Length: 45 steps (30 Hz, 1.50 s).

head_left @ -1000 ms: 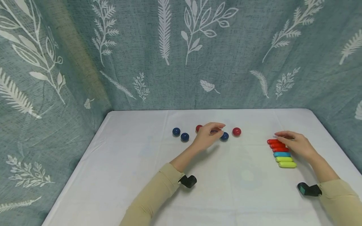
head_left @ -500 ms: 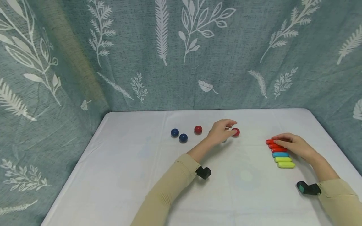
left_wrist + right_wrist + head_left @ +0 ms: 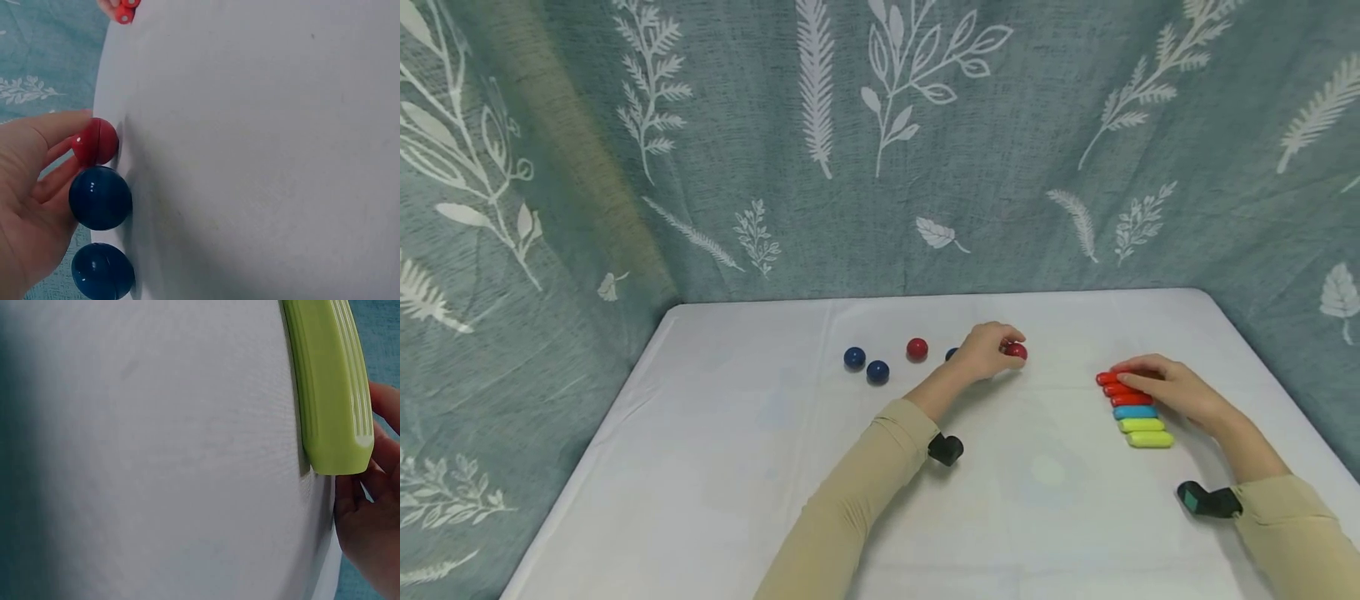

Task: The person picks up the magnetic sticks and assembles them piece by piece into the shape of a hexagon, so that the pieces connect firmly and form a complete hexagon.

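Observation:
My left hand curls its thumb and fingers round a red ball that sits at the right of a loose row of balls. In the left wrist view that red ball lies between thumb and fingers, with a blue ball and another blue ball close by. At the right, my right hand pinches the farthest red stick of a stack-like row. The right wrist view shows the ridged end of a yellow-green stick in front of the hand, which hides the fingertips there.
Two blue balls and a red ball lie left of my left hand. Below the red sticks are a blue stick and two yellow-green sticks. A leaf-patterned curtain borders the white table.
My left hand has moved right, past the blue balls, and its fingers have closed round the red ball. The right hand has lowered its thumb and fingers onto the far red stick.

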Tool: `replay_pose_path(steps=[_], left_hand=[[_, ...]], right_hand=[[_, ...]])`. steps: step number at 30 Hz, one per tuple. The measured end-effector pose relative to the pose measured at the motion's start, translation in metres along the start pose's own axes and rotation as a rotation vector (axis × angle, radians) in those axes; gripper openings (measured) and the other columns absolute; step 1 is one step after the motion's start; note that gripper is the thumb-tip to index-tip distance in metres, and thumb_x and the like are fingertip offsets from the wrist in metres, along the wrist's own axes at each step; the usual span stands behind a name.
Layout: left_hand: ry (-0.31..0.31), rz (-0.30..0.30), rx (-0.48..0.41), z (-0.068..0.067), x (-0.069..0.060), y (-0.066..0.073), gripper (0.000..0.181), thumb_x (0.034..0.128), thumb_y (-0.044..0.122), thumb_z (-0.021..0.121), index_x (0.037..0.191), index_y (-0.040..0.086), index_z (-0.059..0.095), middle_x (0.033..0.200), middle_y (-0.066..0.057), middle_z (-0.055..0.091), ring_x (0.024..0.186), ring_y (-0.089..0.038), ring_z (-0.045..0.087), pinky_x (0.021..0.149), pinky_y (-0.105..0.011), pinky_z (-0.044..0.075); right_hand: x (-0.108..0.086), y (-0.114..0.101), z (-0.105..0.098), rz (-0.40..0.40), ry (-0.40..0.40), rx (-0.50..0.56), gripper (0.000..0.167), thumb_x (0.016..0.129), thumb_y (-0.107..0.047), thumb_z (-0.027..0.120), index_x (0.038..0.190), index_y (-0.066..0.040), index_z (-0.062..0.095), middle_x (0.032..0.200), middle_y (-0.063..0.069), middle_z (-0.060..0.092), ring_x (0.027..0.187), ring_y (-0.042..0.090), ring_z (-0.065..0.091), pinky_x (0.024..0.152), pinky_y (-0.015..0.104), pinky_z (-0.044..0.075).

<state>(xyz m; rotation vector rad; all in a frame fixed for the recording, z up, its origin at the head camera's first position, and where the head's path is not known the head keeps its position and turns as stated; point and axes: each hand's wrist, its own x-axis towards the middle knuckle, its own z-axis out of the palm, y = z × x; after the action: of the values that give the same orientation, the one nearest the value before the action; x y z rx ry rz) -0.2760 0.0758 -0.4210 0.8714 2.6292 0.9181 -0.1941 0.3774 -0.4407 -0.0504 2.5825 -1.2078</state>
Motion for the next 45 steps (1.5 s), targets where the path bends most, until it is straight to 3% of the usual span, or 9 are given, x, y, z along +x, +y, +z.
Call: replay_pose_path(steps=[6,21,37,45], left_hand=[[-0.025,0.005,0.056,0.003,0.001,-0.002,0.037,0.0924,0.020,0.069,0.128,0.009,0.063,0.120,-0.007,0.062,0.108,-0.016,0.057,0.089,-0.020,0.044],[0.018,0.087,0.001,0.006,0.000,-0.004,0.038,0.0902,0.020,0.072,0.125,0.008,0.064,0.116,-0.006,0.064,0.106,-0.016,0.058,0.089,-0.018,0.043],[-0.008,0.214,-0.084,0.009,-0.020,0.010,0.039,0.0896,0.016,0.072,0.125,0.006,0.063,0.117,-0.006,0.063,0.105,-0.011,0.058,0.088,-0.012,0.044],[-0.023,0.225,-0.216,0.012,-0.040,0.010,0.038,0.0867,0.014,0.075,0.123,0.005,0.065,0.114,-0.003,0.065,0.101,-0.003,0.059,0.085,-0.011,0.045]], right_hand=[[0.000,0.000,0.002,-0.012,0.006,0.021,0.057,0.101,-0.036,0.053,0.135,0.009,0.046,0.134,0.029,0.043,0.112,0.034,0.045,0.081,0.023,0.046],[-0.001,0.001,0.002,0.001,0.021,0.023,0.058,0.100,-0.037,0.053,0.135,0.008,0.046,0.134,0.029,0.044,0.113,0.035,0.045,0.083,0.026,0.045],[-0.001,-0.001,0.003,0.025,0.013,0.015,0.060,0.100,-0.039,0.053,0.137,0.008,0.044,0.135,0.029,0.042,0.114,0.037,0.044,0.087,0.032,0.044],[-0.001,0.000,0.002,0.029,0.006,0.012,0.061,0.100,-0.040,0.052,0.138,0.007,0.043,0.137,0.030,0.040,0.115,0.038,0.043,0.088,0.037,0.044]])
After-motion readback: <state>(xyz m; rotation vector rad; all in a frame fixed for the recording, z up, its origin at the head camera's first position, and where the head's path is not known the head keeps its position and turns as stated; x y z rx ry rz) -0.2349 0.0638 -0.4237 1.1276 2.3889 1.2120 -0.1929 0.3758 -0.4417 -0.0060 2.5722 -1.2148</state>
